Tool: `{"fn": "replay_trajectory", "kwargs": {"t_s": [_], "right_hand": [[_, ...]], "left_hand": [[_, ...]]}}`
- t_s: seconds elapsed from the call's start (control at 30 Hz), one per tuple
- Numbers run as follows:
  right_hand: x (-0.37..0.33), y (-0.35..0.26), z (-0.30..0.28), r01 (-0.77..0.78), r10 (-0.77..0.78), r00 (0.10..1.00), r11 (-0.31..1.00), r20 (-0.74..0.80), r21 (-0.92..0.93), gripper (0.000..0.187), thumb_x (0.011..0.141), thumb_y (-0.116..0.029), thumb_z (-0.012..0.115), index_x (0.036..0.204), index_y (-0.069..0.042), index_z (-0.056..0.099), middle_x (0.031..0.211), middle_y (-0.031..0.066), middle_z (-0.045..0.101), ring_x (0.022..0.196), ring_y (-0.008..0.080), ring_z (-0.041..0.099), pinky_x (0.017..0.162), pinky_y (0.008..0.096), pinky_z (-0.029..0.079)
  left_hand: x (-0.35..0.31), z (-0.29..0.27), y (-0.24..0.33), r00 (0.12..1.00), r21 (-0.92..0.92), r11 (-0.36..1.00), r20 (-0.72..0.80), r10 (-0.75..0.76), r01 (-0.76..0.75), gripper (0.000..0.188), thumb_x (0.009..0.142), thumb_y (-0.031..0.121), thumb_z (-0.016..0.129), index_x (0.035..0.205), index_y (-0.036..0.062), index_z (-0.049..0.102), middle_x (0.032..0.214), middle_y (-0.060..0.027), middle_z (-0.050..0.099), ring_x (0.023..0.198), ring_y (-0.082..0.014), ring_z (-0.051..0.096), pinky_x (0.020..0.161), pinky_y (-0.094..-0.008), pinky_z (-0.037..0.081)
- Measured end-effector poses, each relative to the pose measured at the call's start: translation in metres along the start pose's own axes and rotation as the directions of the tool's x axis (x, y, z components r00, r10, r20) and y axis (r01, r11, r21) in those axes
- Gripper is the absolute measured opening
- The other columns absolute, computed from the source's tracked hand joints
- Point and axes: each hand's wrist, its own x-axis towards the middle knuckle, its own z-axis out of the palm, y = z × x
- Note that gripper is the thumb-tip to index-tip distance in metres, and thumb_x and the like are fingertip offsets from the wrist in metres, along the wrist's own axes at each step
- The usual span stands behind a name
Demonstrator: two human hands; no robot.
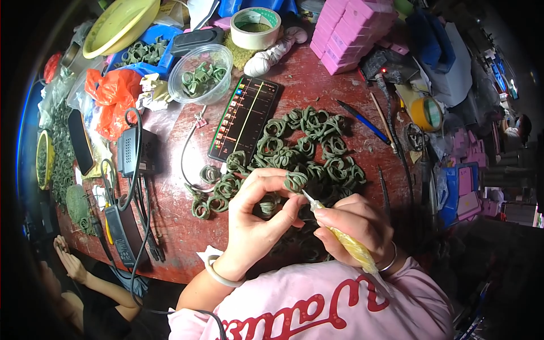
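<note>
My left hand [258, 212] is closed, pinching a dark green ring [296, 181] between its fingertips. In my right hand [357, 224] is a small piping bag [352, 246] with a yellow filling, held like a pen. Its pale pointed tip [307, 196] comes close to the underside of the ring; whether they touch I cannot tell. Around and beyond my hands lies a loose heap of similar green rings [306, 146], some partly hidden by my fingers. Another ring [209, 174] sits a little apart to the left.
Beyond the left hand lies a lit phone [245, 119]. A clear tub [200, 73] of green pieces and a tape roll [255, 28] stand farther back. Pink blocks [351, 34] are stacked at the back right, near a blue pen [364, 122]. Cables [148, 209] run along the left. Another person's hand [71, 260] shows lower left.
</note>
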Motion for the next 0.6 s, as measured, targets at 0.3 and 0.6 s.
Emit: {"fn": "replay_trajectory", "kwargs": {"t_s": [0.3,0.6], "right_hand": [[0.0012,0.0014,0.0018,0.060,-0.059,0.998,0.998,0.034,-0.008,0.043,0.073,-0.003,0.079,0.113,-0.001,0.063,0.089,0.0048,0.058,0.071,0.0198,0.059,0.059,0.0298,0.052],[-0.0016,-0.0004,0.0046,0.034,-0.031,0.999,0.996,0.037,-0.086,0.041,0.072,-0.002,0.078,0.111,0.000,0.064,0.084,0.0052,0.057,0.068,0.0200,0.057,0.057,0.0299,0.051]], "left_hand": [[-0.0004,0.0001,0.0009,0.999,0.086,0.996,-0.024,0.030,-0.028,0.020,0.078,-0.008,0.070,0.096,-0.0025,0.062,0.108,-0.0133,0.056,0.090,-0.0150,0.060,0.063,-0.0236,0.058],[0.0005,0.0014,-0.0044,0.979,0.261,0.949,-0.049,0.198,-0.178,0.023,0.072,-0.005,0.074,0.092,0.0012,0.065,0.094,-0.0100,0.064,0.087,-0.0171,0.061,0.077,-0.0294,0.048]]}}
